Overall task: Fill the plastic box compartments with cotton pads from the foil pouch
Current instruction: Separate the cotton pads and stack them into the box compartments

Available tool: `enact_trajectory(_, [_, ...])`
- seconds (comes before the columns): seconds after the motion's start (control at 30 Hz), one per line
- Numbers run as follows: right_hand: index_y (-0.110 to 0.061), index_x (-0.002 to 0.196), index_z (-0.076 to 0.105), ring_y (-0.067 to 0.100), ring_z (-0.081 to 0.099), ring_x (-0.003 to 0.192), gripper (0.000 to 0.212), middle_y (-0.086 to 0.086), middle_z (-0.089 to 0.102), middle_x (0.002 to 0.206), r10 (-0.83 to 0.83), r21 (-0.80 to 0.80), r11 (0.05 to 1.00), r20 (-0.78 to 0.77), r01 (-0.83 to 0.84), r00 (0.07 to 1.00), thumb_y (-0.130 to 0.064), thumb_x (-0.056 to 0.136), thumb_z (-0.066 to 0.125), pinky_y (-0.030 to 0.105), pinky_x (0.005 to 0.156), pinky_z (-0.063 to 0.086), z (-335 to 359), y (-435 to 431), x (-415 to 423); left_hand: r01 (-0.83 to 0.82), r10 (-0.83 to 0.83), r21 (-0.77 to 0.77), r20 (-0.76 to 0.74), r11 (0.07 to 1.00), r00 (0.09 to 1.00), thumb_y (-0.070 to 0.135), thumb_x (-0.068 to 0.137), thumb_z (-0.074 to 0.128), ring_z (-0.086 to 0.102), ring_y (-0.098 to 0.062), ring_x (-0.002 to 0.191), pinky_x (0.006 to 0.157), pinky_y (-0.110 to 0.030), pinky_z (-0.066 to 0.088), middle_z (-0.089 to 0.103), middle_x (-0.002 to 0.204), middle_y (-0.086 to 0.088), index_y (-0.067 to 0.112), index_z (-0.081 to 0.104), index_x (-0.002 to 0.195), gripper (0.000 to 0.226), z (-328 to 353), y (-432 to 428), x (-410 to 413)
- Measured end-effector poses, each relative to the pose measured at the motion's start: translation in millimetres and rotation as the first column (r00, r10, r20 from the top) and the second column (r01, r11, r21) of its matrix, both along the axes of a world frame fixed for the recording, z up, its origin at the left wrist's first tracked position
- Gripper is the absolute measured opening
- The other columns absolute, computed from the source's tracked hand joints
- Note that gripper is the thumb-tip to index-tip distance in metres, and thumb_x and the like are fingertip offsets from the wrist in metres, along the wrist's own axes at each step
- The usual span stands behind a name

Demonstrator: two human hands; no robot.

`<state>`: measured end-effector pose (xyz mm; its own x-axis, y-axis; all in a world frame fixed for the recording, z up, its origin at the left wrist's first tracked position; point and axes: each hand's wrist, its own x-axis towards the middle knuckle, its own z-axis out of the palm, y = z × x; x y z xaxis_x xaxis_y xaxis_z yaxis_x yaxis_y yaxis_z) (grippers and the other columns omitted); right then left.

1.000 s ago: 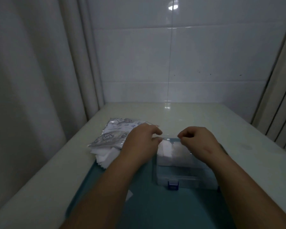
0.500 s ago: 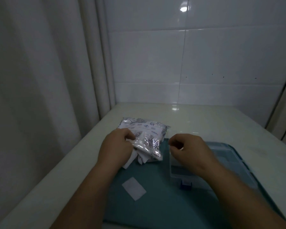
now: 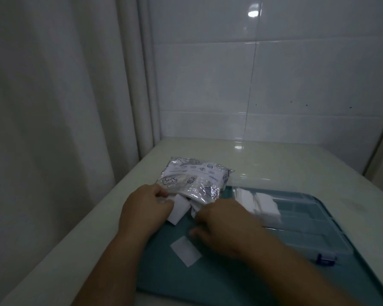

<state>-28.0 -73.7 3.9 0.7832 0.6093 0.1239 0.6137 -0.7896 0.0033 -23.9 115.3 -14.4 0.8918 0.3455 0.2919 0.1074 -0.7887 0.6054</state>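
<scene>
A shiny foil pouch with printed shells lies at the far left corner of a teal mat. White cotton pads spill from its near opening. My left hand pinches the pouch's near left edge beside those pads. My right hand is at the pouch mouth with curled fingers over the pads; what it holds is hidden. A clear plastic box with divided compartments sits on the mat's right; its far left compartments hold stacked pads.
One loose pad lies on the mat in front of my hands. A blue latch marks the box's near edge. A curtain hangs at the left; tiled wall stands behind the white counter.
Both hands left the box and went left to the pouch. My left hand took the pouch's edge first; my right hand then came to its mouth. The view also swung left.
</scene>
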Motion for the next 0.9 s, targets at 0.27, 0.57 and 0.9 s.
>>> enact_trajectory(0.27, [-0.029,0.125,0.055,0.027,0.052,0.111,0.044,0.004,0.054,0.119,0.105,-0.068,0.991,-0.162,-0.117,0.981,-0.055,0.093,0.041,0.04,0.091,0.042,-9.1,8.2,-7.0,0.104,-0.086,0.197,-0.099,0.975,0.991,0.053,0.065,0.075,0.057,-0.015,0.106,0.077,-0.025,0.04,0.061,0.118,0.006,0.031,0.058,0.12,0.062,-11.9,-1.3,4.9])
enact_trajectory(0.57, [-0.026,0.113,0.059,0.027,0.055,0.109,0.03,0.004,0.056,0.117,0.08,-0.04,0.995,-0.149,-0.087,0.986,-0.042,0.088,0.055,0.035,0.086,0.044,-9.6,10.3,-7.3,0.131,-0.098,0.239,-0.144,0.962,0.985,0.043,0.066,0.073,0.06,-0.022,0.109,0.088,-0.032,0.049,0.065,0.123,0.001,0.033,0.062,0.12,0.057,-13.5,-1.0,9.7])
enact_trajectory(0.9, [-0.033,0.085,0.044,0.017,0.054,0.083,0.016,-0.006,0.052,0.089,-0.002,0.243,0.969,-0.185,0.048,0.983,-0.028,0.083,0.059,0.03,0.068,0.047,0.2,-5.9,-5.4,0.139,-0.144,0.218,0.007,0.966,0.99,0.042,0.071,0.059,0.064,-0.019,0.087,0.073,-0.03,0.049,0.069,0.091,0.003,0.028,0.07,0.091,0.026,-13.0,0.5,7.1])
